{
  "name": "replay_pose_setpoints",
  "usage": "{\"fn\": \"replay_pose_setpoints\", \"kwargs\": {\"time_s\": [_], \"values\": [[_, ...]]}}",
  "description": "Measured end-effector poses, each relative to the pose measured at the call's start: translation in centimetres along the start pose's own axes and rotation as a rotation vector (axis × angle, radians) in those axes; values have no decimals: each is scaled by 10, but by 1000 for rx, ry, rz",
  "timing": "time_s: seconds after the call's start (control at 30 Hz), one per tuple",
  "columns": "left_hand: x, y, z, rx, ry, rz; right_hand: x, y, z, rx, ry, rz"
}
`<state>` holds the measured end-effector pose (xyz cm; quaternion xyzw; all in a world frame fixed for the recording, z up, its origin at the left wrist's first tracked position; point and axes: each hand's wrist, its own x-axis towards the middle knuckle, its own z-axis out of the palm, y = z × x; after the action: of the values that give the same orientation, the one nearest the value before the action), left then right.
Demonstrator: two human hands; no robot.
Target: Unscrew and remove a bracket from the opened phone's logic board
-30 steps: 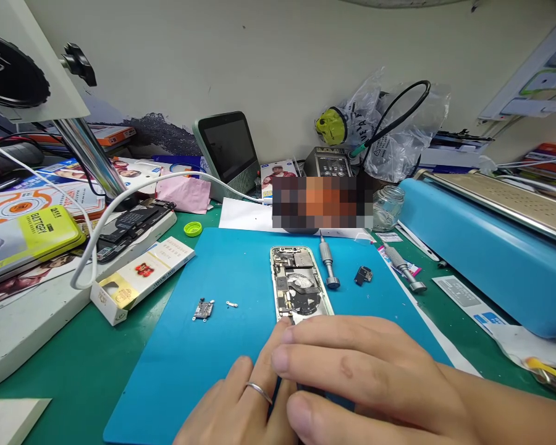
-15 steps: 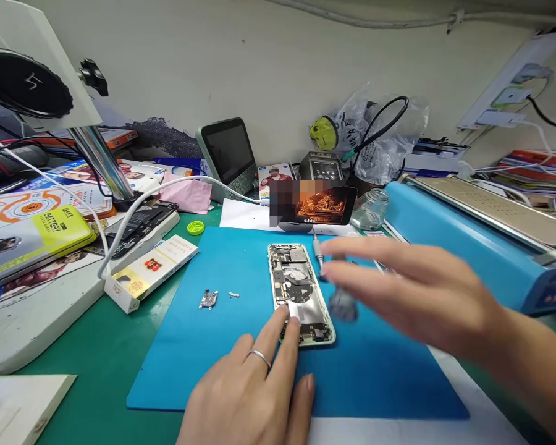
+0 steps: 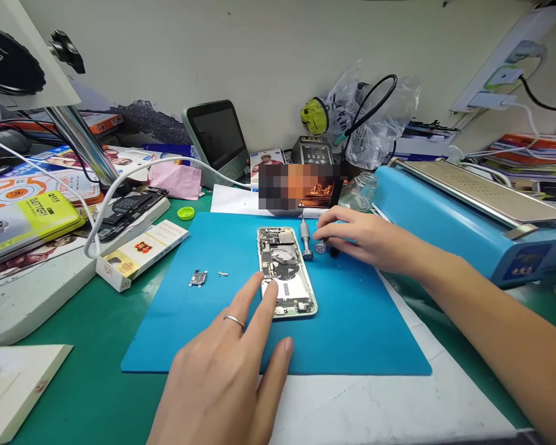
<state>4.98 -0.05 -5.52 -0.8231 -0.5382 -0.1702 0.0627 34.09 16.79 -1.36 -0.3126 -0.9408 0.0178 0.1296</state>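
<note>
An opened phone (image 3: 287,272) lies on the blue mat (image 3: 370,334), its inner parts showing. My left hand (image 3: 227,352), a ring on one finger, is spread with two fingertips at the phone's lower left edge. To the right of the phone a grey screwdriver (image 3: 306,240) rests on the mat. Beside it my right hand (image 3: 359,238) has its fingers bent round a second screwdriver (image 3: 321,246), of which only the round grey end shows clearly. A small circuit board part (image 3: 198,278) and a tiny metal piece (image 3: 223,274) lie left of the phone.
A propped phone (image 3: 322,188) stands behind the mat near a glass jar (image 3: 361,191). A blue machine (image 3: 445,228) occupies the right side. Leftward are a small white carton (image 3: 143,253), a green cap (image 3: 186,213), a white cable (image 3: 109,198) and a stand's metal pole (image 3: 86,148).
My right hand has moved back and down to the mat beside the grey screwdriver. My left fingers have shifted to the phone's left edge, uncovering more of its lower part. The view has shifted.
</note>
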Motion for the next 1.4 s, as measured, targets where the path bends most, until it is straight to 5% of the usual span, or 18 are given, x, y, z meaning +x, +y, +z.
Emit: {"fn": "replay_pose_setpoints", "kwargs": {"time_s": [0.53, 1.4], "values": [[2, 4, 0, -66, -11, -102, 4, 1, 10, 29, -12, -15], [-2, 2, 4, 2, 2, -56, 7, -6, 11, 0, 60, 3]]}}
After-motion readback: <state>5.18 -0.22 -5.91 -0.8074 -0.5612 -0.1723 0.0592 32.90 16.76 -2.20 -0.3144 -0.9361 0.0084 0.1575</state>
